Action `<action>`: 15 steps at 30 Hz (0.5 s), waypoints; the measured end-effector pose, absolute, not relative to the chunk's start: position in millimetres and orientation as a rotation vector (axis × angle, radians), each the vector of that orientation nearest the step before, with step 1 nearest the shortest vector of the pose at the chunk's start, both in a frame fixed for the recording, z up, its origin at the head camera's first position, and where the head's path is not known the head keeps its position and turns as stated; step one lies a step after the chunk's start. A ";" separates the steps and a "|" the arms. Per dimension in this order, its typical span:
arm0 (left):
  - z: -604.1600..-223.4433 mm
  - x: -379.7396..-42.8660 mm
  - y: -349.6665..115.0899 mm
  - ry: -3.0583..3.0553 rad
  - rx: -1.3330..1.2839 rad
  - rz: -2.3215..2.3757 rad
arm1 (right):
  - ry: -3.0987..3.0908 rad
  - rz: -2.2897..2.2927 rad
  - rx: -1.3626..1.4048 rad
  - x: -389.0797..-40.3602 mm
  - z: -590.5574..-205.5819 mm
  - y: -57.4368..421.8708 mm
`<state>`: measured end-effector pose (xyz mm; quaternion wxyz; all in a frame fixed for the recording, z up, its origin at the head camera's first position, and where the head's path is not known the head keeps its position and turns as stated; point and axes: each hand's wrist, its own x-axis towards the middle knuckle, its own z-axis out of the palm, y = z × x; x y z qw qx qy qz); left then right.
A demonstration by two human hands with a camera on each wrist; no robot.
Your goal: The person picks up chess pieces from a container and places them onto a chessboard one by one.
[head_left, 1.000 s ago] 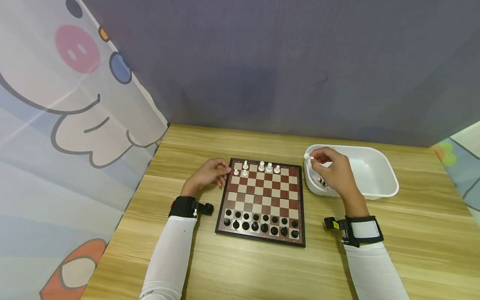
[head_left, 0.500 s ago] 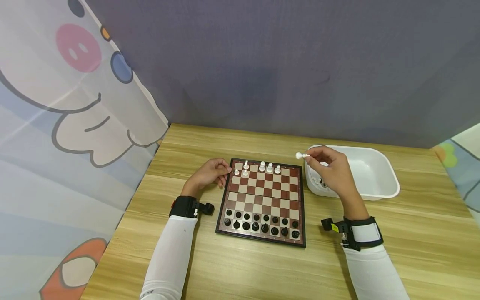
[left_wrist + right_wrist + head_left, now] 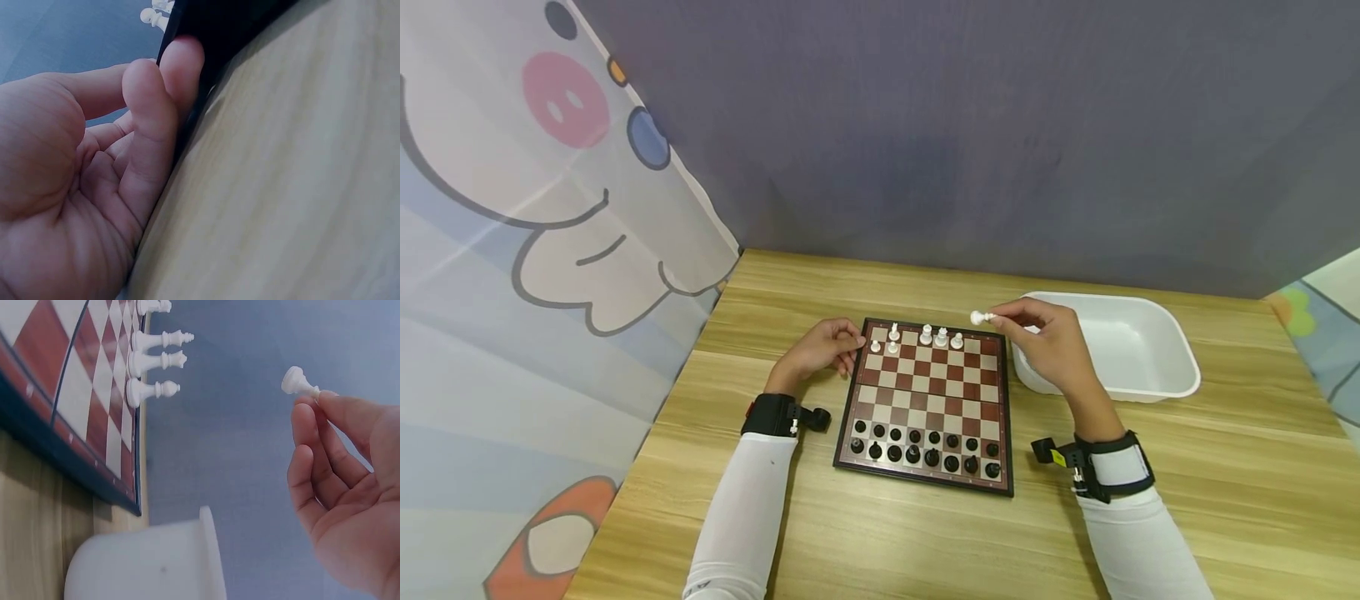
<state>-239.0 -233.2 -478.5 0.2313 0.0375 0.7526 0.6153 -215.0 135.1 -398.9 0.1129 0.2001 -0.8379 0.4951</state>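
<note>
Two hands work over one chessboard (image 3: 928, 385) on a wooden table (image 3: 887, 537). The left hand (image 3: 826, 346) pinches the board's left edge, its thumb at the rim and its fingers bent against the side. The right hand (image 3: 1051, 337) pinches one white chess piece (image 3: 977, 317) by its narrow end, between thumb and fingertips. That piece is tipped sideways with its wide base pointing left, in the air near the board's far right corner and apart from the board.

Six white pieces (image 3: 927, 335) stand on the board: four in the far row, one apart from the other three, and two in the row before it. Sixteen black pieces (image 3: 912, 454) fill the two near rows, eight in each. One white tub (image 3: 1120, 333) sits just right of the board, partly hidden by the right hand. Two black straps (image 3: 769, 414) circle the wrists, one each.
</note>
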 end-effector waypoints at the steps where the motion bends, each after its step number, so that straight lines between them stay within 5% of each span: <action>1: -478.8 -238.7 -232.7 2.069 0.103 1.693 | -2.458 1.447 0.590 -214.8 -398.8 133.5; 15: -482.1 -240.7 -232.9 2.089 0.105 1.678 | -2.568 1.433 0.603 -221.7 -391.6 102.0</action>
